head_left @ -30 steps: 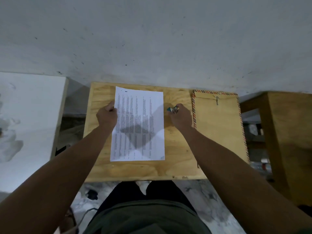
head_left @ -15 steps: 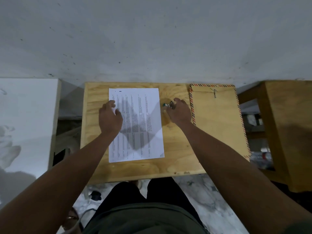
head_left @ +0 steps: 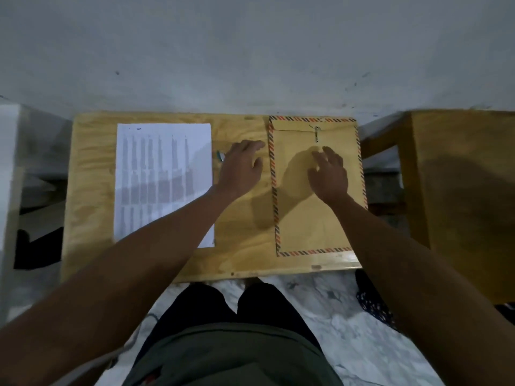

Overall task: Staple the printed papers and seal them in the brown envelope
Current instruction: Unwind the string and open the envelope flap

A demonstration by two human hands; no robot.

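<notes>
Papers (head_left: 164, 179): lying flat, left on the table (head_left: 92, 190).
Envelope (head_left: 315, 207): lying right.
Right hand (head_left: 330, 174): hovering over it, fingers spread, gripping nothing.
Left hand (head_left: 242, 168): relaxed, empty, beside stapler (head_left: 220, 156).
Risk: string clasp (head_left: 317, 134) probably needing unwinding before papers can enter.

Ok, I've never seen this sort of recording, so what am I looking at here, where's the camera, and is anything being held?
No machine here: a person's two bare arms, filmed by a wide-angle camera on their head, looking down. On the wooden table lie the printed papers on the left and the brown envelope, flap shut, on the right. Between them a small stapler shows beside the left hand, which hovers open. The right hand is spread over the envelope. Neither hand holds anything.
</notes>
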